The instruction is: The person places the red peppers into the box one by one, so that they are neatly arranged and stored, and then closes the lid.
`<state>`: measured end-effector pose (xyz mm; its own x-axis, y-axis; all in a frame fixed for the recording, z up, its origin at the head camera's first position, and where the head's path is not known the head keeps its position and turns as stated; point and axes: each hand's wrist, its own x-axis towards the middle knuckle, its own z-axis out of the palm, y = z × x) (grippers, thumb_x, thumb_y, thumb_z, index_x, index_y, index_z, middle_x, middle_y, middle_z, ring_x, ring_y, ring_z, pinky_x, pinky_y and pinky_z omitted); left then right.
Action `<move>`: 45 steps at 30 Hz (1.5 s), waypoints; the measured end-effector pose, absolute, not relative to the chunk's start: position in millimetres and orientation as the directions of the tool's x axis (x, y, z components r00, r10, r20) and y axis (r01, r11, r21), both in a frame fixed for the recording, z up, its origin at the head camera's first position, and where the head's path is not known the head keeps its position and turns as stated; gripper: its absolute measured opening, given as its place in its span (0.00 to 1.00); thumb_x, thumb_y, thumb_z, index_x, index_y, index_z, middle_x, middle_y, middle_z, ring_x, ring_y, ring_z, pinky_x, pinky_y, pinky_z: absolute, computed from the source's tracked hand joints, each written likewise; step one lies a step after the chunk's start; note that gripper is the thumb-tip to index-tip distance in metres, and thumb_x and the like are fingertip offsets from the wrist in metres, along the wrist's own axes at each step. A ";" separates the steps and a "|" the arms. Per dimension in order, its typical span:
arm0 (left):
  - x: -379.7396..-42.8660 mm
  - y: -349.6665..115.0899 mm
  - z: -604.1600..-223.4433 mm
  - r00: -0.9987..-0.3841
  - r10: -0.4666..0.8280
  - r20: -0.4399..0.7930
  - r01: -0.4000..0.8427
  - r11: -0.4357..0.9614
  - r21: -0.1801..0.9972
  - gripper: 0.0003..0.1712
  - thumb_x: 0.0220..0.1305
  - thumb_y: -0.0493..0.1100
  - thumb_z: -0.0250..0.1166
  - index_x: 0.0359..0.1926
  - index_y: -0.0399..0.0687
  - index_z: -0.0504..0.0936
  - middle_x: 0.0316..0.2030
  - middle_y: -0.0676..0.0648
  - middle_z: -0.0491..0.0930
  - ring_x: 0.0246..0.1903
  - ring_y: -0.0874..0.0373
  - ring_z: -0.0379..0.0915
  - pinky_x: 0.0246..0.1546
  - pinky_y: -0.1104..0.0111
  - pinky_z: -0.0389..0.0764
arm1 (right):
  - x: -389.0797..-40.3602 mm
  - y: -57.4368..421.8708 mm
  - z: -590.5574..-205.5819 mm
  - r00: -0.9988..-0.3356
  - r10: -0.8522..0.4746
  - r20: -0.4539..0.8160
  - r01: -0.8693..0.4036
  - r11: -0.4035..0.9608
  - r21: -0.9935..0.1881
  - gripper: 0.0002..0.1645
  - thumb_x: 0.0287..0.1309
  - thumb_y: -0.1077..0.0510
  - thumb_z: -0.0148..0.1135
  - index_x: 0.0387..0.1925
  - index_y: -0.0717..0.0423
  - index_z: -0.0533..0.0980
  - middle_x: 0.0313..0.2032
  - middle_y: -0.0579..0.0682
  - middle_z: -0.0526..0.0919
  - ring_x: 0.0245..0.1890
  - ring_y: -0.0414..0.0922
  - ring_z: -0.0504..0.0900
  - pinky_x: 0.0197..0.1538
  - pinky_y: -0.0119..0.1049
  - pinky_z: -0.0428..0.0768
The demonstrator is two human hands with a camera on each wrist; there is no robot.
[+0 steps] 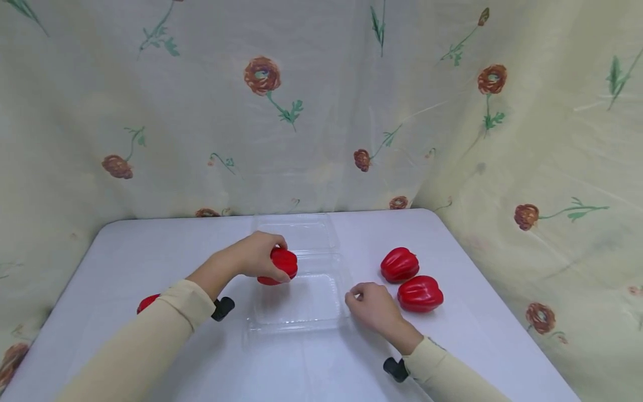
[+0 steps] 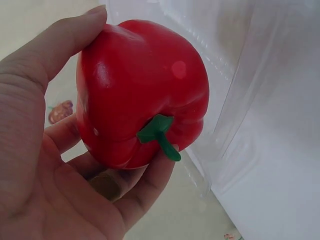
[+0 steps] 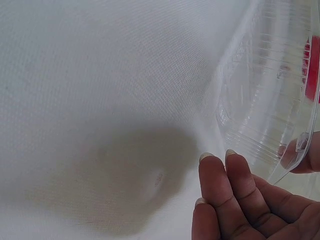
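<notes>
My left hand (image 1: 261, 257) grips a red bell pepper (image 1: 284, 265), thumb on one side and fingers on the other. The pepper's green stem (image 2: 160, 135) shows in the left wrist view. It is held above the left part of a clear plastic clamshell container (image 1: 301, 298), whose lid (image 1: 296, 231) lies open toward the back. At the container's right edge, my right hand (image 1: 374, 310) pinches the rim; the thumb tip (image 3: 287, 155) shows through the clear wall in the right wrist view.
Two red bell peppers lie right of the container, one farther back (image 1: 399, 264) and one nearer (image 1: 421, 293). Another red thing (image 1: 147, 302) is partly hidden behind my left sleeve. A white-covered table (image 1: 166, 245) meets a flower-patterned curtain (image 1: 321, 123) at the back.
</notes>
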<state>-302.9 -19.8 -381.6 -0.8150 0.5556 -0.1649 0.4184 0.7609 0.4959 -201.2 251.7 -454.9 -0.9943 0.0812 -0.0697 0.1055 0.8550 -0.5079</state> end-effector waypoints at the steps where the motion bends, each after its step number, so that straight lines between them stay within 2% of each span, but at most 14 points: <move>1: -302.5 -19.2 -382.8 -0.814 0.557 -0.167 0.419 0.761 0.495 0.43 0.41 0.52 0.82 0.59 0.50 0.74 0.50 0.49 0.77 0.51 0.51 0.72 0.36 0.63 0.84 | -201.2 251.0 -454.8 -0.994 0.082 -0.071 0.107 0.853 -0.510 0.20 0.60 0.50 0.64 0.47 0.60 0.82 0.36 0.49 0.85 0.33 0.45 0.80 0.39 0.43 0.84; 7: -300.4 -15.1 -390.1 -0.805 0.567 -0.175 0.433 0.762 0.481 0.43 0.43 0.52 0.81 0.60 0.49 0.74 0.50 0.49 0.77 0.51 0.51 0.71 0.37 0.63 0.84 | -201.1 250.2 -454.5 -0.995 0.073 -0.061 0.094 0.853 -0.513 0.19 0.61 0.51 0.63 0.47 0.60 0.82 0.36 0.50 0.85 0.33 0.44 0.80 0.39 0.42 0.84; 17: -298.6 -14.0 -399.1 -0.818 0.553 -0.156 0.441 0.778 0.448 0.44 0.40 0.51 0.83 0.60 0.48 0.75 0.52 0.47 0.75 0.53 0.50 0.70 0.38 0.61 0.84 | -201.4 250.5 -455.3 -0.996 0.067 -0.066 0.092 0.850 -0.519 0.19 0.61 0.52 0.62 0.47 0.61 0.82 0.35 0.51 0.85 0.32 0.44 0.80 0.38 0.42 0.84; 23: -297.0 -12.0 -404.3 -0.836 0.535 -0.121 0.452 0.797 0.401 0.43 0.39 0.53 0.83 0.58 0.47 0.77 0.51 0.46 0.73 0.54 0.50 0.69 0.38 0.60 0.85 | -201.9 250.9 -455.5 -0.997 0.060 -0.049 0.077 0.850 -0.521 0.18 0.62 0.52 0.61 0.46 0.62 0.83 0.35 0.51 0.85 0.31 0.44 0.80 0.38 0.42 0.84; 37: -293.3 -3.9 -415.0 -0.830 0.542 -0.129 0.455 0.793 0.406 0.42 0.43 0.55 0.81 0.59 0.48 0.77 0.51 0.47 0.72 0.54 0.51 0.68 0.39 0.60 0.84 | -201.9 250.5 -455.8 -0.996 0.074 -0.058 0.093 0.845 -0.526 0.18 0.62 0.52 0.61 0.46 0.62 0.82 0.35 0.51 0.85 0.32 0.44 0.80 0.39 0.43 0.84; 45: -292.6 -1.8 -421.8 -0.838 0.535 -0.110 0.469 0.809 0.355 0.41 0.44 0.56 0.80 0.60 0.49 0.77 0.53 0.46 0.72 0.54 0.50 0.68 0.39 0.60 0.84 | -201.2 249.3 -456.5 -0.994 0.074 -0.076 0.103 0.842 -0.530 0.20 0.62 0.51 0.62 0.47 0.61 0.82 0.35 0.50 0.85 0.31 0.44 0.80 0.38 0.42 0.84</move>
<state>-292.6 -1.8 -421.8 -0.8380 0.5346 -0.1098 0.4693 0.8085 0.3551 -201.2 249.3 -456.5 -0.9944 0.0735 -0.0762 0.1028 0.8420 -0.5296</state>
